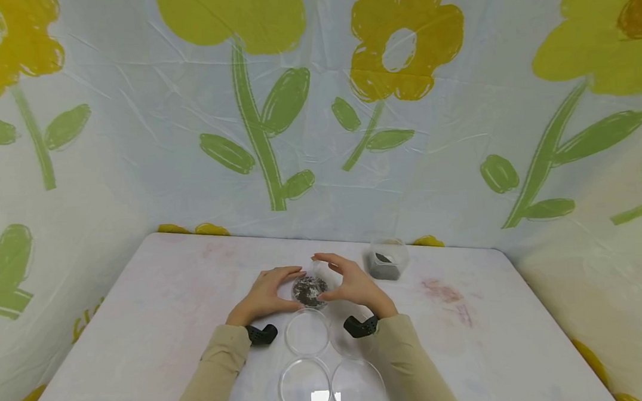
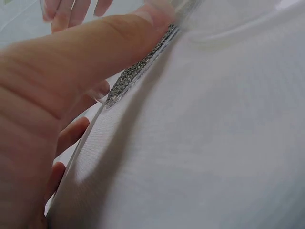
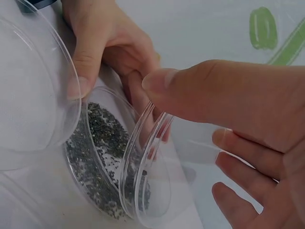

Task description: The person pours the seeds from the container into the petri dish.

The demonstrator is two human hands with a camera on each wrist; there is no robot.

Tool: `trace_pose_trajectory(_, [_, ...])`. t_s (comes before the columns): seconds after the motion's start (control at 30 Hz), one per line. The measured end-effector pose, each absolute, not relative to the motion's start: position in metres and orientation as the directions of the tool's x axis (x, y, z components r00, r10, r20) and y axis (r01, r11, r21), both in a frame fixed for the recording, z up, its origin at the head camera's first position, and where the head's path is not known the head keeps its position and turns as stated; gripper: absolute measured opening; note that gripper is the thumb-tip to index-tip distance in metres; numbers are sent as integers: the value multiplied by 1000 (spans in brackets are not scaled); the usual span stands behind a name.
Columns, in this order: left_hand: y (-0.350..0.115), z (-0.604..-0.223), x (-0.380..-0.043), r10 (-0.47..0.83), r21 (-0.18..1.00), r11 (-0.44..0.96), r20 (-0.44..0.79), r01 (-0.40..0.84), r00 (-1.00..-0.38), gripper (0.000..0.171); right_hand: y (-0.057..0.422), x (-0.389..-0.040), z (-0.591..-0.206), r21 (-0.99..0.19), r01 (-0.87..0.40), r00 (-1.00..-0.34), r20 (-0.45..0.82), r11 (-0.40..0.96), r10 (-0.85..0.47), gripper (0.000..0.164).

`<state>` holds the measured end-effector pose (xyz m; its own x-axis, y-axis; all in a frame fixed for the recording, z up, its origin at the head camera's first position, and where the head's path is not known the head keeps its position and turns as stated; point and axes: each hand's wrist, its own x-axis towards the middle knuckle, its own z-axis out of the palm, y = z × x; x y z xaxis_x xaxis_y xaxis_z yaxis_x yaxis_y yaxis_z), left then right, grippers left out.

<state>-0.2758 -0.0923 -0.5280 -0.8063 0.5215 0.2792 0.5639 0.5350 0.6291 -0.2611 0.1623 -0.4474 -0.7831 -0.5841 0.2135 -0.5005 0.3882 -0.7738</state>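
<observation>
A clear petri dish [image 1: 307, 292] with dark granules spread over its bottom lies on the table, white patches showing between the grains. My left hand [image 1: 267, 295] holds it at the side, thumb at the near edge and fingers round the far side. Above its right part, my right hand [image 1: 357, 285] grips a clear round petri dish lid [image 3: 139, 176] by the rim. This lid stands tilted on edge in the right wrist view, overlapping the granules [image 3: 107, 129]. In the left wrist view, the left thumb [image 2: 109, 43] covers part of the granule-filled dish.
Several other clear petri dishes [image 1: 306, 386] lie between my forearms, one close to the granule dish. A clear square container [image 1: 386, 263] of dark granules stands behind my right hand. Flower-printed cloth [image 1: 322, 218] hangs behind the table [image 1: 160, 327].
</observation>
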Motion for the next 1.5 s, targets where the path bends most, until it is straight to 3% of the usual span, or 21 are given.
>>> trace_pose_trajectory(0.33, [-92, -527, -274, 502, 652, 539, 260, 533, -825, 90, 144, -266, -453, -695, -508, -779, 119, 508, -616, 82])
trace_pose_trajectory(0.7, [-92, -527, -274, 502, 634, 525, 309, 568, -808, 96, 135, -271, -461, -599, -578, -743, 108, 554, -660, 84])
trace_pose_trajectory(1.5, [-94, -529, -275, 512, 668, 518, 259, 534, -819, 97, 137, -269, -456, -635, -531, -734, 13, 561, -679, 84])
